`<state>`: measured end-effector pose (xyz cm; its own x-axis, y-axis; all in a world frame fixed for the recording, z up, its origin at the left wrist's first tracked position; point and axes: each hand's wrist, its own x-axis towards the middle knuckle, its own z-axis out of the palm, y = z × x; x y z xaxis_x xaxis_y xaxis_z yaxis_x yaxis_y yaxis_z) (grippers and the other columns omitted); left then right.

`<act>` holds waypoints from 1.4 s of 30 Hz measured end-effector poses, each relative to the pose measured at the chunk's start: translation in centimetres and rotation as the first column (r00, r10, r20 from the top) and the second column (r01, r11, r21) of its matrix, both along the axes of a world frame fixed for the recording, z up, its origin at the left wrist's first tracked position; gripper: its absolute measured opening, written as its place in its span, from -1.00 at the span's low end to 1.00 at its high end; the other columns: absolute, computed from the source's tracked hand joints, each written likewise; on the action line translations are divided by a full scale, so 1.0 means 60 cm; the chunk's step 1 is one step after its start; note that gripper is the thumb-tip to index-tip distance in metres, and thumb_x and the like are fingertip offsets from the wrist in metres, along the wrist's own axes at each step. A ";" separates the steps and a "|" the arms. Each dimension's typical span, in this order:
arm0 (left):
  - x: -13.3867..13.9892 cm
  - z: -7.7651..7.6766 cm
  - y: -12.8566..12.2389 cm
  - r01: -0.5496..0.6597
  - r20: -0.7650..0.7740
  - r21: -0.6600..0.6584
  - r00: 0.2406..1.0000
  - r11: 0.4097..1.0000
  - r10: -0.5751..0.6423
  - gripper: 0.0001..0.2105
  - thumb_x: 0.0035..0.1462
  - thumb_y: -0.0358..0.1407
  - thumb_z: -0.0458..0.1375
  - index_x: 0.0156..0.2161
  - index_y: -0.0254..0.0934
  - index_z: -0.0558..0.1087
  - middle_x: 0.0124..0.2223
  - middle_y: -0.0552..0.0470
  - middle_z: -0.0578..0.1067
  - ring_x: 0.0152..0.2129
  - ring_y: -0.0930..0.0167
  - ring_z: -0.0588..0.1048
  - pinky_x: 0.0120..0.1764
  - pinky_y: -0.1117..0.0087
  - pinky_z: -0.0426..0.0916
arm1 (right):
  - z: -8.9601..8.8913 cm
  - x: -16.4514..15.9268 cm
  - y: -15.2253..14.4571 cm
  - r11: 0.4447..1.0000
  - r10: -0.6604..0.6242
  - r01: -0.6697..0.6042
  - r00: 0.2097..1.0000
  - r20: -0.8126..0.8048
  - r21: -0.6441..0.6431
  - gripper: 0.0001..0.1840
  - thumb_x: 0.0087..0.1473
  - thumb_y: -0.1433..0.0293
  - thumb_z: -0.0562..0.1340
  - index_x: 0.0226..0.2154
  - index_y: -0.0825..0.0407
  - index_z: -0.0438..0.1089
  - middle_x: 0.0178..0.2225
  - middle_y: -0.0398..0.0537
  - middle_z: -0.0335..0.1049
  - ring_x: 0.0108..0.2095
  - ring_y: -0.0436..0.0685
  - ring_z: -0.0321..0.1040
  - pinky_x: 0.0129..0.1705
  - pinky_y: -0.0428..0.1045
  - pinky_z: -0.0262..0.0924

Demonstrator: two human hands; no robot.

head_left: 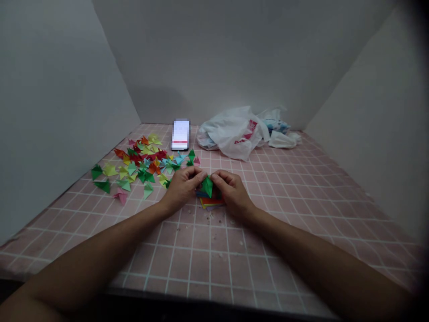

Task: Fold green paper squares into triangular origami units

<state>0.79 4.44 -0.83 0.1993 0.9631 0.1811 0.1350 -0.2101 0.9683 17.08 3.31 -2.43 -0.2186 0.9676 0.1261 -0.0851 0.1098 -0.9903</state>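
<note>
A green piece of folded paper (208, 186), diamond-shaped with a point toward me, is held between both hands. My left hand (185, 182) pinches its left side between thumb and fingers. On the other side my right hand (232, 191) grips its upper right edge in the same way. Below the folded paper lies a stack of coloured paper sheets (212, 203), partly hidden by the hands; orange, yellow and lilac edges stick out. Many small folded paper cranes (147, 174) in green, red, yellow, orange, pink and blue are spread to the left of my left hand.
A phone with a lit screen (181, 134) stands upright at the back. White plastic bags (234, 132) lie crumpled to its right. The table wears a pink cloth with a white grid (201, 268), and pale walls (214, 53) enclose it on three sides.
</note>
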 end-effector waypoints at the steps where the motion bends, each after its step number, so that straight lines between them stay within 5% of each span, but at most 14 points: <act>1: 0.000 0.000 0.000 0.002 0.000 0.006 1.000 1.000 -0.002 -0.75 0.12 -0.14 0.22 -0.44 -0.30 0.46 -0.54 0.13 0.39 -0.57 0.49 0.33 -0.46 0.45 0.26 | 0.000 -0.001 0.000 1.000 0.008 -0.009 1.000 -0.028 -0.023 -0.66 0.10 0.13 0.24 -0.52 0.03 0.32 -0.61 -0.22 0.24 -0.58 -0.03 0.13 -0.51 -0.08 0.04; 15: 0.003 -0.002 -0.005 -0.011 0.041 -0.020 0.999 1.000 0.012 -0.77 0.11 -0.16 0.22 -0.45 -0.29 0.44 -0.55 0.13 0.36 -0.59 0.50 0.31 -0.48 0.45 0.22 | 0.003 -0.003 0.002 1.000 0.008 -0.008 1.000 0.002 -0.010 -0.75 0.01 0.22 0.26 -0.54 0.02 0.29 -0.58 -0.24 0.19 -0.56 -0.04 0.07 -0.50 -0.09 0.02; 20: 0.006 -0.005 -0.007 -0.011 0.109 -0.095 0.994 0.995 0.021 -0.76 0.09 -0.14 0.24 -0.42 -0.30 0.43 -0.55 0.15 0.34 -0.61 0.52 0.30 -0.51 0.46 0.22 | 0.003 -0.001 0.005 0.995 -0.048 0.041 0.996 0.078 0.089 -0.78 0.00 0.28 0.24 -0.56 0.02 0.27 -0.56 -0.24 0.19 -0.52 -0.03 0.09 -0.46 -0.09 0.04; 29: 0.006 -0.003 -0.006 0.010 0.043 0.018 0.999 1.000 -0.011 -0.77 0.11 -0.17 0.23 -0.43 -0.29 0.44 -0.52 0.14 0.34 -0.59 0.52 0.31 -0.50 0.47 0.23 | -0.002 -0.004 -0.003 0.999 0.030 -0.032 0.998 -0.061 -0.029 -0.69 0.02 0.17 0.32 -0.50 0.02 0.30 -0.54 -0.24 0.20 -0.52 -0.04 0.11 -0.45 -0.09 0.08; 42: 0.011 -0.011 -0.006 0.030 0.142 -0.151 0.990 0.988 -0.008 -0.71 0.01 -0.10 0.32 -0.40 -0.31 0.42 -0.48 0.15 0.37 -0.59 0.54 0.31 -0.52 0.51 0.23 | -0.007 -0.005 0.003 0.998 -0.052 0.051 0.997 0.057 0.027 -0.76 0.01 0.28 0.28 -0.53 0.02 0.24 -0.52 -0.23 0.17 -0.48 -0.02 0.09 -0.43 -0.08 0.07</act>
